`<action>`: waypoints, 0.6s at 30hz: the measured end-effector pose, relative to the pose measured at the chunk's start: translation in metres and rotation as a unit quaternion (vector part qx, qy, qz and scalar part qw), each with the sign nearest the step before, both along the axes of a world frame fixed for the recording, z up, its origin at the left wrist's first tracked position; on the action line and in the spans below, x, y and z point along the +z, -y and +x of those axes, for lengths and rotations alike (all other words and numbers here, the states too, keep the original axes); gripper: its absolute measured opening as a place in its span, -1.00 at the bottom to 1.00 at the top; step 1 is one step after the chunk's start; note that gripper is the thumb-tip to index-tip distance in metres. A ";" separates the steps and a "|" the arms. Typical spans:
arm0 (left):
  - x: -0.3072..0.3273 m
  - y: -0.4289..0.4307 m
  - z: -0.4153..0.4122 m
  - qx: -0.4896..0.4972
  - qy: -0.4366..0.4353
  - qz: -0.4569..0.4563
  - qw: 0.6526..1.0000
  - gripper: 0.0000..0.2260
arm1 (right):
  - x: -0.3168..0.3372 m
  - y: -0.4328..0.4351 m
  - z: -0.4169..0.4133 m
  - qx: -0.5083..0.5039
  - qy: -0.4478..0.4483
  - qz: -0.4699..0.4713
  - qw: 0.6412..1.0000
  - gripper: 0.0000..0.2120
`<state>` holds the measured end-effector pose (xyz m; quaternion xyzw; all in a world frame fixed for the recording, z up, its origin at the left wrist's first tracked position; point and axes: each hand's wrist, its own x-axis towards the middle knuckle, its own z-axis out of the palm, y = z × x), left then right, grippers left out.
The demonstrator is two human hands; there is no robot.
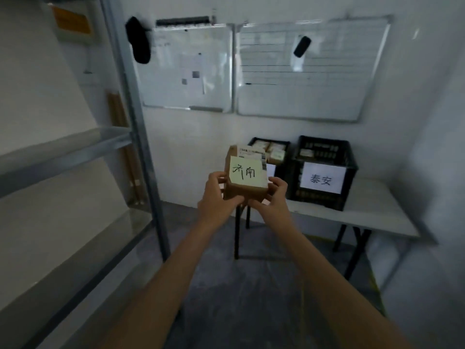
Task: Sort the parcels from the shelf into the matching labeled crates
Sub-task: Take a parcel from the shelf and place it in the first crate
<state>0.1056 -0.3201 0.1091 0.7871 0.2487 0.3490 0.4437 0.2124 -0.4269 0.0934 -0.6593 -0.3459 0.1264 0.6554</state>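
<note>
A small cardboard parcel (242, 193) with a handwritten yellow note (247, 173) on top hangs mid-air, clasped from both sides. The left hand (217, 197) curls round its nine o'clock edge, the right hand (273, 200) round its three o'clock edge. Beyond it, at two o'clock, a parcel-filled crate (269, 140) and a labelled crate (324, 144) stand side by side on a white table (372, 207). The metal shelf (63, 147) is at nine o'clock.

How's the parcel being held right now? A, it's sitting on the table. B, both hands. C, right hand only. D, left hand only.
B: the left hand and the right hand both grip the parcel by its sides, up in the air.
</note>
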 end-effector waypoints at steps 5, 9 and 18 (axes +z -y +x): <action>-0.015 -0.012 0.109 -0.061 -0.027 0.002 0.998 -0.06 | -0.005 0.006 0.091 -0.074 0.046 -0.022 0.996 -0.17; -0.021 -0.032 0.192 -0.105 -0.053 -0.004 0.993 -0.06 | -0.008 -0.010 0.167 -0.120 0.055 -0.072 0.989 -0.04; -0.036 -0.087 0.332 -0.155 -0.075 -0.001 0.985 -0.15 | -0.024 -0.058 0.302 -0.177 0.082 -0.151 0.969 -0.10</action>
